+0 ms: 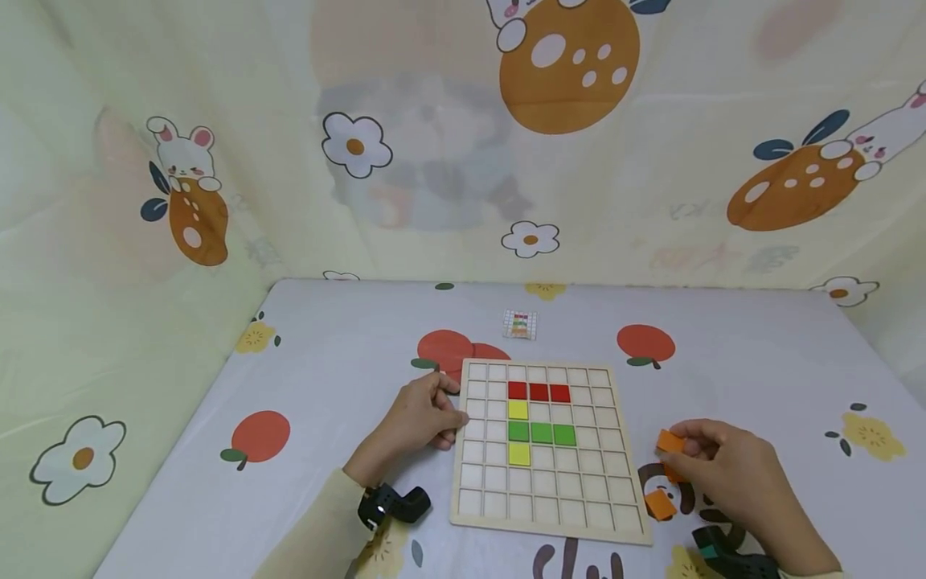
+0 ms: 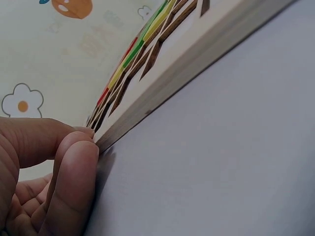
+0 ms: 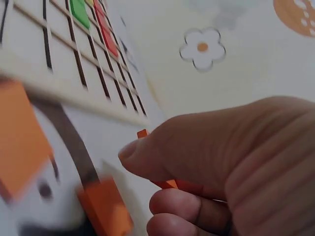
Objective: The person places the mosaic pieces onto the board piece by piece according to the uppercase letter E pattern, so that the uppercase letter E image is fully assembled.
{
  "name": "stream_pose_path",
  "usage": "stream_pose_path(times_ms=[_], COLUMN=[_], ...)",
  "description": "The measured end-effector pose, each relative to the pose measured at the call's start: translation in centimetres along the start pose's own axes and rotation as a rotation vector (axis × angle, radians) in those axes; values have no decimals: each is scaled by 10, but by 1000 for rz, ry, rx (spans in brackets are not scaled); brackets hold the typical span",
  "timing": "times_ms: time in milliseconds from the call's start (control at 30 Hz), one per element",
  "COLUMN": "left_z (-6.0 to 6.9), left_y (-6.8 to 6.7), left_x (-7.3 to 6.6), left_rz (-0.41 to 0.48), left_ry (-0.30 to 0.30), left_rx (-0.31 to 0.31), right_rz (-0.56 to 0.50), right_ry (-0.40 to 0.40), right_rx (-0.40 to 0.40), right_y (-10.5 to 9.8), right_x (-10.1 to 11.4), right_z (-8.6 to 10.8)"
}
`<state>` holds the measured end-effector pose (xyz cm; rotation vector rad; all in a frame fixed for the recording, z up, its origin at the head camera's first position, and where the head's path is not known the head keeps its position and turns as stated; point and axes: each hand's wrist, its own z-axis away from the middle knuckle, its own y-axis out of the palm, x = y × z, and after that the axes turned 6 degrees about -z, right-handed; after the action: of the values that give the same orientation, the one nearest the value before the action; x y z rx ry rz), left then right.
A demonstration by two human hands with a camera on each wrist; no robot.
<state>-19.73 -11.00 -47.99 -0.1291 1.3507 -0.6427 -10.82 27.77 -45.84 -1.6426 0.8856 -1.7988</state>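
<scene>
A wooden grid board [image 1: 493, 504] lies on the table, with red tiles [image 1: 538, 392], green tiles [image 1: 541, 433] and yellow tiles [image 1: 518, 454] set in some of its cells. At the board's left edge, my left hand [image 1: 419, 414] holds the rim with bent fingers; the thumb tip meets the edge in the left wrist view. My right hand [image 1: 734, 466] is to the right of the board and pinches an orange tile [image 1: 669, 441] between thumb and fingers. Below it on the table are another orange tile [image 1: 674, 474], partly hidden by the hand, and a further orange tile [image 1: 660, 505].
A small card [image 1: 520, 324] with a coloured grid pattern lies behind the board. The table wears a white cloth [image 1: 347, 338] printed with fruit and flowers. A patterned curtain [image 1: 434, 201] hangs behind and at the sides.
</scene>
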Motion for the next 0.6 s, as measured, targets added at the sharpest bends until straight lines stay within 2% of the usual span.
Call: stream_pose_path(times_ms=[133,300,600], left_z=[1,0,-1], left_y=[0,0,1], left_x=[0,1,1], left_rz=[1,1,8], left_ry=[-8,-14,-9], left_rx=[0,1,-1], right_rz=[-24,-67,-79], right_ry=[-40,-55,-80], right_rx=[38,81,160], right_y=[8,19,45], right_x=[15,33,62], right_z=[5,7,15])
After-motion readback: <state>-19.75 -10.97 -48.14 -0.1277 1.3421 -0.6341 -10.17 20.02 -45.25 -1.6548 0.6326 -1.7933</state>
